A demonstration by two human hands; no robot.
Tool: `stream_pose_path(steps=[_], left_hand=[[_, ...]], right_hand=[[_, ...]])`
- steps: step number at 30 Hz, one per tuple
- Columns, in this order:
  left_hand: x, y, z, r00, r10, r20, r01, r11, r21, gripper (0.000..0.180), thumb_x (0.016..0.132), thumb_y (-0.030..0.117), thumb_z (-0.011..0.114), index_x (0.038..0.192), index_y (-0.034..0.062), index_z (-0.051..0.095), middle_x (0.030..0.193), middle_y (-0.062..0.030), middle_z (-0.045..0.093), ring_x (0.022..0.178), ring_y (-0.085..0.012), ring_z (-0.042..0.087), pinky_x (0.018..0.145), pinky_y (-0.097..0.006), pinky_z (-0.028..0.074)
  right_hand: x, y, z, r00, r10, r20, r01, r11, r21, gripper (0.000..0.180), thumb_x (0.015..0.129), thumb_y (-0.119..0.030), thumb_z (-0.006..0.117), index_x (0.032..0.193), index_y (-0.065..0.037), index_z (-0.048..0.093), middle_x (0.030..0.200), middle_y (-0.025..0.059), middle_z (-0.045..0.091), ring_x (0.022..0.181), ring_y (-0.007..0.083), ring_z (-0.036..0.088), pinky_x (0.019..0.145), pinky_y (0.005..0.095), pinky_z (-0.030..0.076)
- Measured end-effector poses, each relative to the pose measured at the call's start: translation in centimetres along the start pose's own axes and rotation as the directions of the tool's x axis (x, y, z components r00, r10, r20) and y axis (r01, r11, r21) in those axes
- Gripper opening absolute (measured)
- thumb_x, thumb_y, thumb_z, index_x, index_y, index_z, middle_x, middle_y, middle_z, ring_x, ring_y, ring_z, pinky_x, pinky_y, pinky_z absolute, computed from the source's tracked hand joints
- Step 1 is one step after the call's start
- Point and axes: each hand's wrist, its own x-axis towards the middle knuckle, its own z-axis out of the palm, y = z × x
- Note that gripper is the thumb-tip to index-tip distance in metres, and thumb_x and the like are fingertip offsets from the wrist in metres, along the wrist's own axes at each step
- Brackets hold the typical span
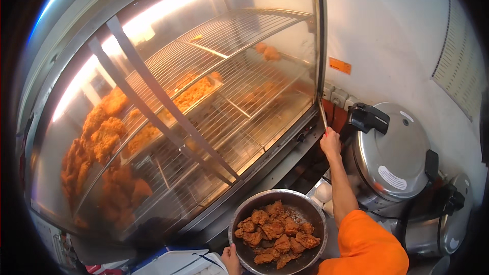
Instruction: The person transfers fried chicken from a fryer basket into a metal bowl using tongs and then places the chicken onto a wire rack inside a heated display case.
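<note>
A round metal bowl (320, 213) with a dark inside holds several pieces of fried chicken (272, 228). My left hand (231, 259) grips its left rim, thumb at the edge. Stretched far forward, my right hand (331, 141) is closed around a long thin tool (323, 114), which stands nearly upright beside the right edge of the glass display warmer (320, 35); its exact kind is unclear. Behind the glass, more fried chicken (109, 127) is piled at the left, and a tray of crumbed pieces (196, 94) rests on a wire rack (229, 89).
A large steel cooker (400, 147) with black handles stands right of my right forearm, a second steel cooker (443, 224) beyond it. Wall sockets (336, 95) sit behind. A white container (178, 264) is at the lower left, and two metal strips (147, 91) slant across the warmer's front.
</note>
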Motion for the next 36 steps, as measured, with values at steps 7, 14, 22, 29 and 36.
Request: stream_pose_path(steps=[7,14,22,29,36], left_hand=[[-1.4,3.9,-0.1,0.994,0.113,0.01,-0.111,0.946,0.305,0.032,0.087,0.036,0.057,0.087,0.0039,0.062,0.071,-0.0075,0.057,0.068,-0.0179,0.051,0.065,-0.033,0.043],[1.2,2.3,0.7,0.998,-0.036,0.058,0.033,0.998,0.052,0.029,0.086,0.024,0.062,0.072,-0.0001,0.055,0.057,0.0031,0.045,0.054,-0.0044,0.037,0.048,-0.022,0.029],[0.9,1.8,1.7,0.988,-0.05,0.145,0.053,0.998,-0.019,0.026,0.084,0.021,0.064,0.072,0.0016,0.053,0.054,0.0059,0.04,0.05,-0.0032,0.031,0.045,-0.022,0.024],[0.5,0.1,-0.4,0.986,-0.067,0.153,0.066,0.998,0.01,0.023,0.084,0.019,0.064,0.074,0.0017,0.054,0.055,0.004,0.046,0.049,-0.0025,0.036,0.045,-0.021,0.026],[0.5,0.0,-0.9,0.972,-0.123,0.201,0.132,0.991,-0.029,0.022,0.084,0.02,0.064,0.077,0.0029,0.053,0.056,0.0036,0.046,0.048,-0.0034,0.039,0.043,-0.021,0.029]], right_hand=[[0.2,-3.7,2.9,0.989,0.148,0.003,-0.148,0.987,0.059,0.025,0.08,-0.008,0.051,0.101,0.004,0.052,0.096,0.0286,0.06,0.095,0.0431,0.057,0.082,0.048,0.046],[0.9,-9.8,4.8,0.981,0.194,0.013,-0.195,0.98,0.051,0.034,0.075,-0.006,0.06,0.102,0.012,0.052,0.102,0.0305,0.058,0.098,0.0402,0.059,0.082,0.0446,0.049],[5.6,-0.7,-0.1,0.996,-0.094,-0.001,0.093,0.992,-0.082,0.018,0.069,0.0,0.052,0.082,0.011,0.059,0.079,0.0317,0.061,0.067,0.0394,0.064,0.059,0.046,0.05],[2.7,-2.5,-1.6,0.983,-0.056,0.173,0.046,0.997,0.062,0.016,0.071,-0.002,0.049,0.081,0.008,0.058,0.073,0.0283,0.061,0.062,0.0348,0.064,0.059,0.0414,0.05],[4.5,-2.4,1.5,0.996,0.015,0.087,-0.012,0.999,-0.039,0.027,0.07,-0.007,0.054,0.088,0.012,0.059,0.089,0.0361,0.058,0.094,0.0437,0.057,0.076,0.0468,0.048]])
